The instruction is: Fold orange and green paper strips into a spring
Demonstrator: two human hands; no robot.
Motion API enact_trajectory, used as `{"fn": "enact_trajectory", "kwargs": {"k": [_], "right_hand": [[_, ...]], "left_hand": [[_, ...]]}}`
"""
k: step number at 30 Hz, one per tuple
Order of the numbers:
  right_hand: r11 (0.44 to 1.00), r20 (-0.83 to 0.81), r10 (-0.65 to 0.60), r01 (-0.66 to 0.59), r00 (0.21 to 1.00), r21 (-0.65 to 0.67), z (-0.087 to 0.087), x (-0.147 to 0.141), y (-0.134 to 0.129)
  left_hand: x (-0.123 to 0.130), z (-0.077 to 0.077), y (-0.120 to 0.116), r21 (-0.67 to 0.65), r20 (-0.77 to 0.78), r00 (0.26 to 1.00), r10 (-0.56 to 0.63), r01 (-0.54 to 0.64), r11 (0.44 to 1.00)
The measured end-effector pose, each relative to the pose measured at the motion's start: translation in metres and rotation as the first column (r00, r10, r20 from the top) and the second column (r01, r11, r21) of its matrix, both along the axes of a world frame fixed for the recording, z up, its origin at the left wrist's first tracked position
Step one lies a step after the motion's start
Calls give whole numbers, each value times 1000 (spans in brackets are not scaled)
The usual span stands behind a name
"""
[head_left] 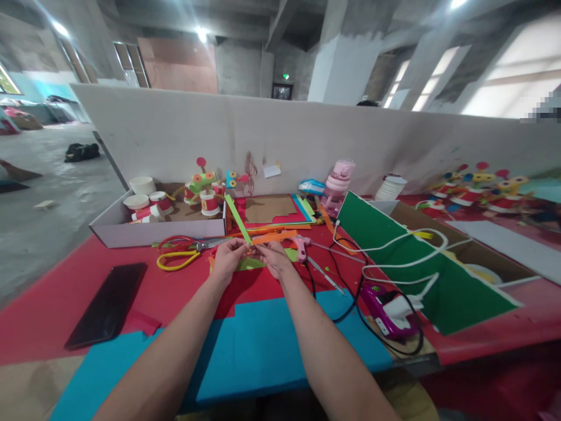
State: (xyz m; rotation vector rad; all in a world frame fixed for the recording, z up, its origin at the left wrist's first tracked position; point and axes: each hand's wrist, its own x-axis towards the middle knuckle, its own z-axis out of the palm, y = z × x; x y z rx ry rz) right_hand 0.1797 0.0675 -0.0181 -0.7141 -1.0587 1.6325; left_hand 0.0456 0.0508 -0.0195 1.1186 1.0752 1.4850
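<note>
In the head view both my hands meet over the red table, fingers pinched close together. My left hand (231, 258) pinches the lower end of a light green paper strip (237, 217), which slants up and away to the left. An orange paper strip (275, 237) runs off to the right, its left end at the fingertips of my right hand (273, 258). The two strips meet at my fingertips; whether they are joined I cannot make out. Just right of my right hand lies a pink glue gun (301, 248). Scissors (179, 261) with yellow and red handles lie to the left.
A white box (114, 231) with paper cups and a cup figure (209, 202) stands back left. A phone (107, 304) lies left, blue card (267, 339) in front. Right are a green-sided box (421, 275), white cables and a purple power strip (385, 316).
</note>
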Motion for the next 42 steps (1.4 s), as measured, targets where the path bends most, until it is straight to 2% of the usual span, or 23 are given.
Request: {"fn": "enact_trajectory", "kwargs": {"k": [10, 26, 35, 42], "right_hand": [[999, 6, -33, 33, 999, 6, -6, -1, 5], [998, 39, -63, 62, 997, 28, -1, -2, 3], [982, 78, -157, 147, 984, 119, -2, -2, 5], [975, -38, -224, 224, 974, -14, -6, -6, 10]], "left_hand": [[0, 0, -1, 1, -23, 999, 22, -22, 1000], [1, 1, -2, -12, 31, 999, 25, -25, 1000], [-1, -3, 1, -27, 77, 997, 5, -3, 1000], [2, 1, -3, -5, 131, 989, -72, 73, 997]]}}
